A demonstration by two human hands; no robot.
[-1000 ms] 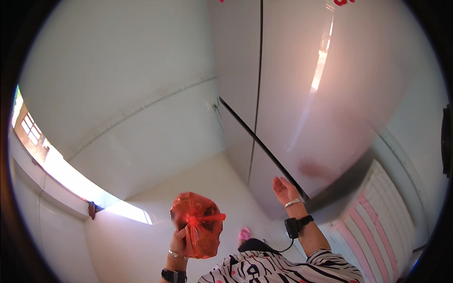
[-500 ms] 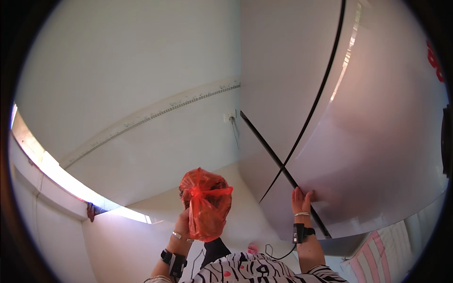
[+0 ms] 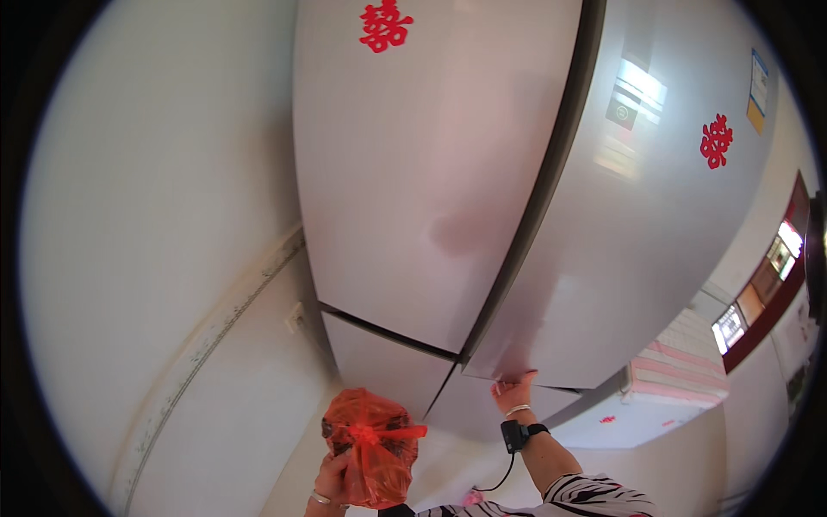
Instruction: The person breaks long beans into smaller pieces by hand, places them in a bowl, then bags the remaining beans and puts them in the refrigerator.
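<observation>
My left hand grips a red plastic bag from its left side. The bag is knotted and bulging, and dark contents show faintly through it. My right hand is at the bottom edge of the upper right door of a silvery refrigerator, its fingers curled at that edge. Part of the fingers is hidden there. Beside that door stands the upper left door, with a dark gap between the two. The lower doors are below.
Red paper cut-outs decorate the refrigerator. A wall with a patterned border strip and a socket lies to the left. At the right, a white chest-like appliance carries a pink-striped cloth. A dark-red framed window is farther right.
My view has swung up and right, bringing more of the refrigerator into sight. The red bag stays in my left hand. My right hand remains at the door's lower edge, its fingers now more curled.
</observation>
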